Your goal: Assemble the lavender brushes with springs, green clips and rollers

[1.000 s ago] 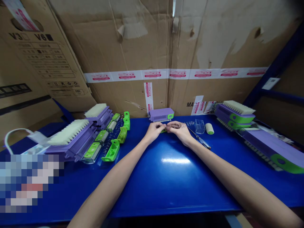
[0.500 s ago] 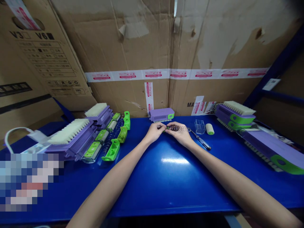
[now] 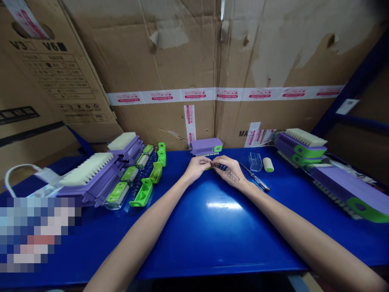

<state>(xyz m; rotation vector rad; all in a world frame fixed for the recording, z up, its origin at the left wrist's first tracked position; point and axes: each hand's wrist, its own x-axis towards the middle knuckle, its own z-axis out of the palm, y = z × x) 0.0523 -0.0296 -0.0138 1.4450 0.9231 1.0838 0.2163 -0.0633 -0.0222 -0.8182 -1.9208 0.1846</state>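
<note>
My left hand [image 3: 197, 167] and my right hand [image 3: 230, 169] meet at the far middle of the blue table [image 3: 212, 227]. Both are closed, fingertips pinched together around a small green part [image 3: 208, 166]. A metal coil spring [image 3: 228, 172] runs from that pinch back across my right hand toward the wrist. Just behind the hands lies a purple brush body with a green end cap [image 3: 206, 146].
Left: purple brushes with cream bristles [image 3: 88, 172], green clips [image 3: 142, 192], clear green-topped pieces and springs. Right: a screwdriver [image 3: 255, 178], a clear cup [image 3: 255, 161], a cream roller [image 3: 268, 164], stacked purple-green brushes [image 3: 300, 148]. Cardboard boxes [image 3: 194, 73] wall the back.
The spring has swung from pointing right, toward the cup, to lying back over my right hand. Both hands stay pinched at the same spot.
</note>
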